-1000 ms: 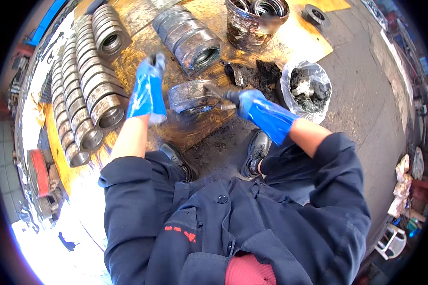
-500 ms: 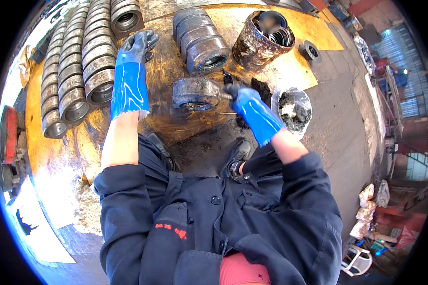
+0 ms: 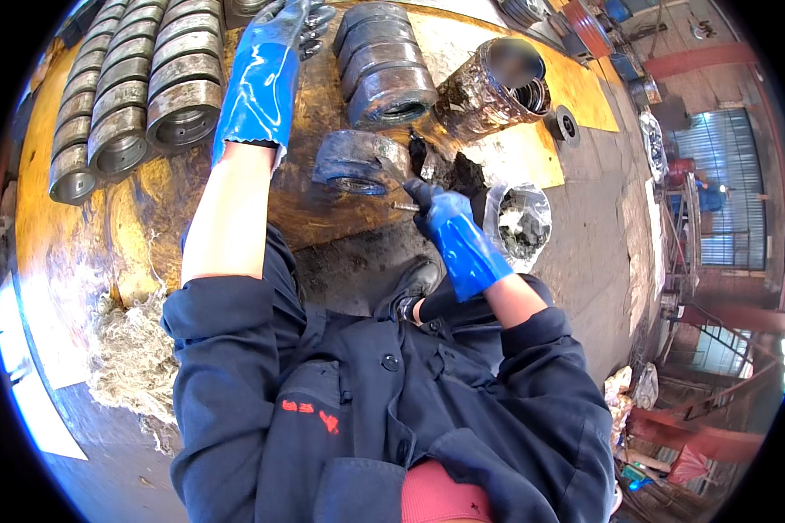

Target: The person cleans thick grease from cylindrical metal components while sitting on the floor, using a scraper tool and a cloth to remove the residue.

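My left hand (image 3: 279, 30), in a blue glove, reaches to the far edge of the view beside the rows of metal rings. Its partly bent fingers show gaps, and I make out nothing in them; the top edge cuts off part of the hand. My right hand (image 3: 445, 222), gloved in blue with dark, dirty fingers, is closed around a tool whose thin metal shaft (image 3: 404, 207) sticks out to the left. Just beyond that shaft a single greasy metal ring (image 3: 358, 161) lies on the table, apart from it. Behind this sits a short row of similar rings (image 3: 382, 65).
Long rows of metal rings (image 3: 118, 148) lie on the left of the stained yellow tabletop (image 3: 314, 218). A grimy bucket (image 3: 475, 96) stands at the far right. Near my right hand is a plastic-lined container (image 3: 532, 227) with dark waste. Fibrous rags (image 3: 135, 349) lie at left.
My left hand has moved farther away, up to the top edge. My right hand has drawn back toward me, taking the tool's shaft away from the single ring. The view has shifted.
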A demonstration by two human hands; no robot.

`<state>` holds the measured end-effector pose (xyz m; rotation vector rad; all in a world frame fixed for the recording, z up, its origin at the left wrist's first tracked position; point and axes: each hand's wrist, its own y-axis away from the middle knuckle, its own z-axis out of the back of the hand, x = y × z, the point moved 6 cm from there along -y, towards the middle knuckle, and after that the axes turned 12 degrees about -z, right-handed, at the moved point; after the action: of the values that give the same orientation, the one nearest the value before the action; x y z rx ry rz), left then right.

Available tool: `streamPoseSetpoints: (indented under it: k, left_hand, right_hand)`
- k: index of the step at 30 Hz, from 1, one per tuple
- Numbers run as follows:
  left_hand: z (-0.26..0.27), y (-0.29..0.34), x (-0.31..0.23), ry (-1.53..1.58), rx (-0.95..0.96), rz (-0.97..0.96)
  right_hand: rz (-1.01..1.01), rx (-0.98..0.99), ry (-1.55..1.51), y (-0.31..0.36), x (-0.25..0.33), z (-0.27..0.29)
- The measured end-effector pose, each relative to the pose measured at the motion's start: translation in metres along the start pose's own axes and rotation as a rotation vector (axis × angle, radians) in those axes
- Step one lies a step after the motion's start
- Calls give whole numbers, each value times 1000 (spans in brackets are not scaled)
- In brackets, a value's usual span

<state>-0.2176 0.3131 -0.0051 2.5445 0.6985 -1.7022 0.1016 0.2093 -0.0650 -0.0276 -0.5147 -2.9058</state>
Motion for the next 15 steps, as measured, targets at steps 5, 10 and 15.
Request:
streamPoseSetpoints:
  k: [5, 10, 15]
  left_hand:
    - [-12, 4, -1, 4, 23, 36]
    - [-26, 8, 10, 28, 52, 64]
    - [-5, 11, -13, -3, 20, 41]
  right_hand:
    - [24, -164, 5, -14, -7, -12]
    - [-122, -252, -228, -53, -58, -18]
    - [76, -107, 67, -4, 7, -5]
